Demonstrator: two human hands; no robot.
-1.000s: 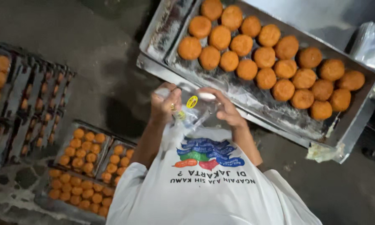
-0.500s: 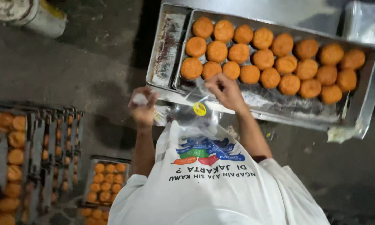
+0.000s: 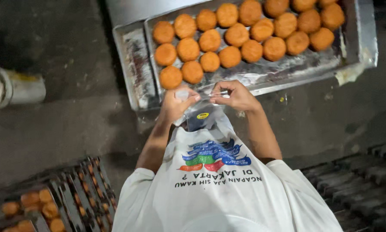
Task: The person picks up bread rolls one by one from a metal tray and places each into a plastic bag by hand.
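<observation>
Thin clear plastic bag (image 3: 201,112) held just below metal tray of round orange cakes (image 3: 352,60); left hand (image 3: 176,105) fingers, right hand (image 3: 236,95) fingers pinched on mouth. Risk judged: film torn if overstretched; mouth lost if grip slackened.

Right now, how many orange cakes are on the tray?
24 cakes, three rows of eight on the tray, beyond the left hand and right hand holding a clear bag; top ones cropped, more may be hidden.
</observation>
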